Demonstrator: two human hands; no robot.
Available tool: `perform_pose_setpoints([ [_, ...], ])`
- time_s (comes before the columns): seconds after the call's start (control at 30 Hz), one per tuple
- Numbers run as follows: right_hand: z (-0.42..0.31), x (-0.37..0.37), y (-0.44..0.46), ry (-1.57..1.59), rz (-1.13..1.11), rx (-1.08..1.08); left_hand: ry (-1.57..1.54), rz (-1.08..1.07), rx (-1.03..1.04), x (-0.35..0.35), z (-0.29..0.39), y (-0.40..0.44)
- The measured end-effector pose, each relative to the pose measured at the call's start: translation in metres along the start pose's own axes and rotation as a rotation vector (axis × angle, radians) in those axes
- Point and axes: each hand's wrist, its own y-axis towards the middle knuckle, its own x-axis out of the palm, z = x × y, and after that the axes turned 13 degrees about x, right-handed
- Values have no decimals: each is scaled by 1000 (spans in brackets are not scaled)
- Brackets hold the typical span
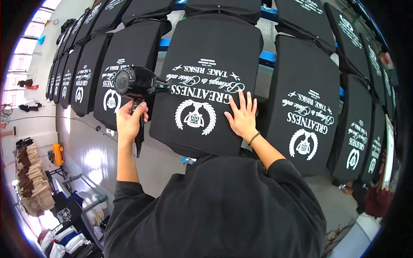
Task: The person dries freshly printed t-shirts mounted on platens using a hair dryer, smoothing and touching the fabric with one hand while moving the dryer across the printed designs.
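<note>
A black hair dryer (137,81) is gripped by its handle in my left hand (131,118), its nozzle pointing right over the left side of a black T-shirt (211,43). The shirt is stretched over a board and bears white lettering and a wreath emblem (195,117). My right hand (243,115) rests flat on the shirt's right side, fingers spread, beside the word GREATNESS. The fingertips reach the end of the script line. Part of the dryer's handle is hidden behind my left fingers.
More printed black shirts on boards stand in rows to the left (129,60) and to the right (305,103). Blue supports (267,56) show between them. A metal cart (88,200), hanging beige garments (34,180) and an orange machine (57,154) stand at left.
</note>
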Motion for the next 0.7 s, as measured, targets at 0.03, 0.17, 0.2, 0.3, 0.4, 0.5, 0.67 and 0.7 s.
perform_pose_setpoints([
  [0.03,-1,0,0,1,1,-3,20,-9,-21,-7,-1,3],
  [0.17,-2,-2,1,-28,-10,-16,-7,1,-3,-14,-5,14],
  [0.2,-2,-2,1,-40,-14,-15,-12,4,-3,-14,-5,20],
  [0.3,-2,-2,0,-42,-28,-12,31,12,17,-16,-6,45],
  [0.4,-2,-7,-1,-27,-20,7,79,-37,-21,-8,4,57],
  [0.5,7,-13,-3,-6,6,77,-74,-151,2,22,19,50],
  [0.67,27,-18,-13,32,61,168,-180,-397,41,94,30,40],
  [0.7,29,-20,-15,31,68,178,-228,-391,41,109,31,37],
])
